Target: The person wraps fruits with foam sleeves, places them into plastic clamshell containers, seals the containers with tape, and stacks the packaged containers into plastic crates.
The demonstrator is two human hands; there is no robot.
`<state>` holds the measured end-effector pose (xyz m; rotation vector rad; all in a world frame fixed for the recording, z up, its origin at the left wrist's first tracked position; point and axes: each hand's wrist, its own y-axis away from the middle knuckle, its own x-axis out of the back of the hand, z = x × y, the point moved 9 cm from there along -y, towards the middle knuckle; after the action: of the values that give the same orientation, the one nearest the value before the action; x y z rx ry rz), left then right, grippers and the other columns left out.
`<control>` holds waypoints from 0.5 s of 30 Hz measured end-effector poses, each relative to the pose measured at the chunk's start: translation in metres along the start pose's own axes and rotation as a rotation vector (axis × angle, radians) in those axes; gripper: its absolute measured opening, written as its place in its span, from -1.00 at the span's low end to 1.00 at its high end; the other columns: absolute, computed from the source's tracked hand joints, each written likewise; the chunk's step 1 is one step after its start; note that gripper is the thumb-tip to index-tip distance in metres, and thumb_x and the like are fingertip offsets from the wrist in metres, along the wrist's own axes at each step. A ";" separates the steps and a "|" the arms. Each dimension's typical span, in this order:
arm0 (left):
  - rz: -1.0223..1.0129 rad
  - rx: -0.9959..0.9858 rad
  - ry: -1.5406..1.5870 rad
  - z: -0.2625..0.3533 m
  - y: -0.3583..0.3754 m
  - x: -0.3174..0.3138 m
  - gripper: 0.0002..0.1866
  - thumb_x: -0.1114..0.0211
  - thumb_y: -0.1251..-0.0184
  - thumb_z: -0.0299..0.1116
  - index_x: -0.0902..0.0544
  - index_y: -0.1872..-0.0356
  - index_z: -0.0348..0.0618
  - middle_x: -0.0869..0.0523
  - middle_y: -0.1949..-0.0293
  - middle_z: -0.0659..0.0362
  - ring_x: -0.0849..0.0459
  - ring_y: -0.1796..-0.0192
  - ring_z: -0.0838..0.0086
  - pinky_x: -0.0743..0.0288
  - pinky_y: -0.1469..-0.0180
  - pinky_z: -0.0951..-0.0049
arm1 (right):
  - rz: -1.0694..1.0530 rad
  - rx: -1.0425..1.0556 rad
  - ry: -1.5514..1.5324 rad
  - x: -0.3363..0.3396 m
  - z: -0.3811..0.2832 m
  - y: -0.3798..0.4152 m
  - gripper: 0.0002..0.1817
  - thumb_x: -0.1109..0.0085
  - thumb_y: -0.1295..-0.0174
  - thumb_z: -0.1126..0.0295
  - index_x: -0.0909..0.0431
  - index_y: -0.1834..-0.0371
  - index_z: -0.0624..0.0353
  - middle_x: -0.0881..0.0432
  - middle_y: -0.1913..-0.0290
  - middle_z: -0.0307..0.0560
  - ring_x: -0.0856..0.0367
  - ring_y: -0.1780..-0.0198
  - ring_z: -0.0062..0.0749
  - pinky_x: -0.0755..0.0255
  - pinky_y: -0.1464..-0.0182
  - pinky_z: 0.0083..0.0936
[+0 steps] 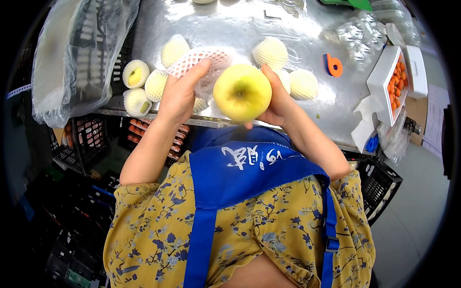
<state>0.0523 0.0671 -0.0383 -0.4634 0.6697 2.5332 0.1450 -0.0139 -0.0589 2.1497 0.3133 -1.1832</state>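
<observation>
My right hand [277, 102] is closed around a large yellow apple [242, 93], held up over the near edge of the metal table with its dimpled end facing me. On the left, my left hand [181, 93] pinches a white foam net sleeve [204, 62]; the sleeve is off the apple, just beside it. Foam-netted fruits lie behind and around my hands: one netted fruit [270, 53] behind the apple, another [303, 84] to the right, and several on the left, including a netted fruit [135, 74] with a yellow patch showing.
A plastic-wrapped stack [86, 57] stands at the left. To the right are an orange tape dispenser [333, 66], clear plastic packaging [357, 36] and a white foam box [382, 89] of small orange fruits. Dark crates [382, 185] stand below the metal table [317, 29].
</observation>
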 end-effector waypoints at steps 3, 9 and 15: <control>-0.062 -0.038 -0.057 0.005 0.004 -0.002 -0.64 0.00 -0.45 -0.29 -0.46 -0.12 -0.33 -0.59 -0.05 0.06 -0.57 -0.09 0.37 -0.43 -0.13 0.36 | 0.125 -0.079 -0.036 0.002 0.003 -0.004 -0.22 0.55 -0.33 -0.29 -0.42 -0.05 0.22 -0.63 0.36 0.07 -0.60 0.56 -0.30 -0.47 0.68 -0.51; -0.262 -0.177 -0.329 0.021 0.021 -0.028 -0.32 -0.46 0.00 -0.19 -0.45 -0.12 -0.35 -0.60 -0.01 0.10 -0.56 -0.08 0.38 -0.39 -0.16 0.40 | 0.151 -0.123 0.075 0.002 0.003 -0.006 -0.22 0.50 -0.32 -0.29 -0.43 -0.04 0.22 -0.62 0.42 0.02 -0.55 0.62 -0.43 -0.34 0.78 -0.65; -0.194 -0.254 -0.583 0.023 0.018 -0.028 -0.25 -0.51 0.11 -0.31 -0.39 -0.17 -0.30 -0.57 0.00 0.08 -0.53 -0.09 0.39 -0.41 -0.16 0.35 | 0.275 0.179 0.475 0.019 -0.017 -0.006 -0.39 0.13 -0.33 -0.14 -0.29 -0.17 0.17 -0.55 0.49 -0.11 -0.45 0.63 -0.54 -0.30 0.67 -0.64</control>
<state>0.0616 0.0550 -0.0005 0.1333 0.0813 2.3954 0.1637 -0.0004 -0.0705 2.5215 0.1076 -0.5569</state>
